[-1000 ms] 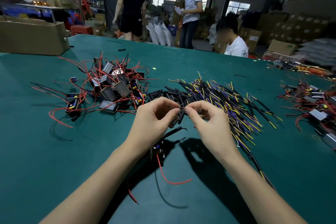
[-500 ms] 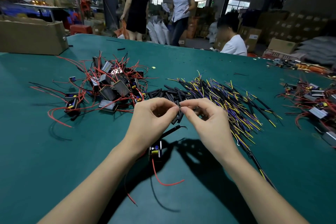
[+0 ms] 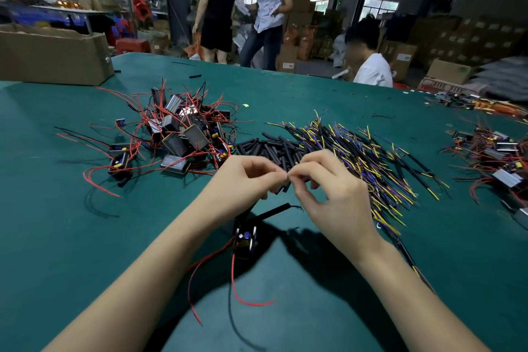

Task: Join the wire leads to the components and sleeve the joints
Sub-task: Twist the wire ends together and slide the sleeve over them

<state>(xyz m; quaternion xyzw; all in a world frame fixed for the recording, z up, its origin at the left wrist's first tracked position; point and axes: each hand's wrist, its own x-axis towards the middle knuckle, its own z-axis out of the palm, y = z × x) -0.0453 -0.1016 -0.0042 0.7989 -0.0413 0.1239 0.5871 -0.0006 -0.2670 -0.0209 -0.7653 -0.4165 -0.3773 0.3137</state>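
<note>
One component [image 3: 245, 238] hangs below the left hand [image 3: 243, 183] and right hand [image 3: 328, 186], whose fingertips pinch together at something too small to tell, while many unjoined leads [image 3: 371, 163] and sleeves [image 3: 268, 148] remain piled beyond.

Head-worn view — forward, downward, close over the table [image 3: 314, 100].

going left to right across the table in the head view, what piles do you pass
cardboard box → red-wired component pile → black sleeve pile → yellow and purple wire lead pile → second red-wired component pile
</note>
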